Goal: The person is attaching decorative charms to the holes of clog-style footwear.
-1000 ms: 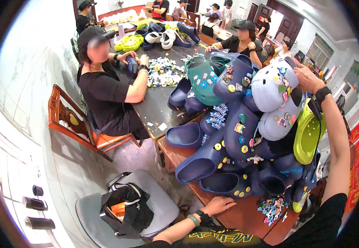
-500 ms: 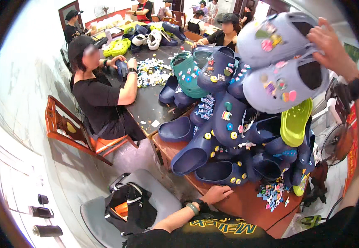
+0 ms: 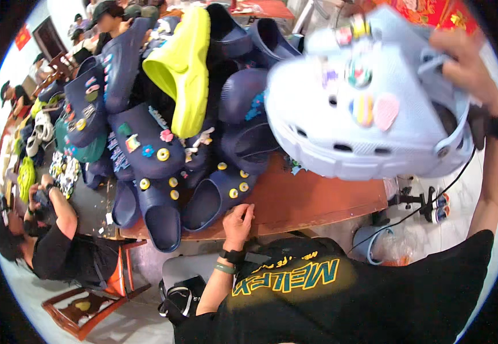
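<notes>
My right hand (image 3: pixel 464 66) is closed around the heel ends of a pair of pale blue clogs (image 3: pixel 318 109) decorated with colourful charms. They hang in the air over the right part of the table, and the nearer clog hides much of the other. At the table's front edge my left hand (image 3: pixel 238 222) rests with its fingers curled in and nothing visible in them. Just beyond it lies a navy clog (image 3: pixel 206 209) with yellow round charms. A heap of navy clogs (image 3: pixel 151 140) fills the table's left and middle, with a lime green clog (image 3: pixel 189 74) on top.
The red-brown table (image 3: pixel 323 200) has its front edge before me. A co-worker (image 3: pixel 48 229) sits at the left with hands on a dark shoe, near a wooden chair (image 3: pixel 82 307). A bin (image 3: pixel 369 238) stands on the floor at the right, by a black cable (image 3: pixel 450 186).
The view has swung to the right. The pale blue clogs are still in my right hand and appear larger. My left hand's fingers, stretched out before, are now curled.
</notes>
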`<action>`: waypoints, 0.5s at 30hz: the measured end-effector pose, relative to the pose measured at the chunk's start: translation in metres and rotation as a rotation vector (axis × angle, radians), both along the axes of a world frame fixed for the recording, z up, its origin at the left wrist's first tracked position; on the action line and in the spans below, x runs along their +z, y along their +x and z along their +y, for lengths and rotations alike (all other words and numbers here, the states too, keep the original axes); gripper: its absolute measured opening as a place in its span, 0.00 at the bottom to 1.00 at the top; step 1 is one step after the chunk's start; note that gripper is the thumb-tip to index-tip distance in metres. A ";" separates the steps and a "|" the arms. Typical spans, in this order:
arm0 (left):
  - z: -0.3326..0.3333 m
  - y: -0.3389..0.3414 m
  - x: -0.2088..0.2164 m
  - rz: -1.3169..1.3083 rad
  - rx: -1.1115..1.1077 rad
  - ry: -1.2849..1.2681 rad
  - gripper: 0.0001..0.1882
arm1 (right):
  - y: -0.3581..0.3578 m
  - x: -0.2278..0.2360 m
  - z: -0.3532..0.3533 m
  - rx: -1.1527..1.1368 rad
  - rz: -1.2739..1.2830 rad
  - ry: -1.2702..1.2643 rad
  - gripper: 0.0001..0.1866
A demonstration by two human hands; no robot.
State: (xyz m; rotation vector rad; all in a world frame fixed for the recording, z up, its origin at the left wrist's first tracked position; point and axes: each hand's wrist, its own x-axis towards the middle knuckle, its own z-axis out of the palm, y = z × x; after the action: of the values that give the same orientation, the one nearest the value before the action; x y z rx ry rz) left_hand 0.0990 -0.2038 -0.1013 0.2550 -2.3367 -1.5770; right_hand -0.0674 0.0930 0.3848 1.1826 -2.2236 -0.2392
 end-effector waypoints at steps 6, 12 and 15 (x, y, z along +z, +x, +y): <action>0.009 -0.004 0.009 0.118 -0.111 -0.156 0.06 | 0.037 -0.098 0.074 -0.380 -0.464 0.276 0.14; 0.036 -0.019 0.043 -0.179 -0.478 0.016 0.13 | 0.075 -0.194 0.139 -0.596 -0.501 0.006 0.13; 0.064 -0.036 0.040 -0.347 -0.855 0.257 0.23 | 0.096 -0.232 0.136 -0.700 -0.512 -0.141 0.13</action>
State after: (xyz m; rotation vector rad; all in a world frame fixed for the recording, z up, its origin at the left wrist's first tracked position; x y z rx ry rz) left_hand 0.0631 -0.1397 -0.0609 -0.5420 -2.6751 -2.3759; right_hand 0.0289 0.2293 0.1525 0.3651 -2.9892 -0.0484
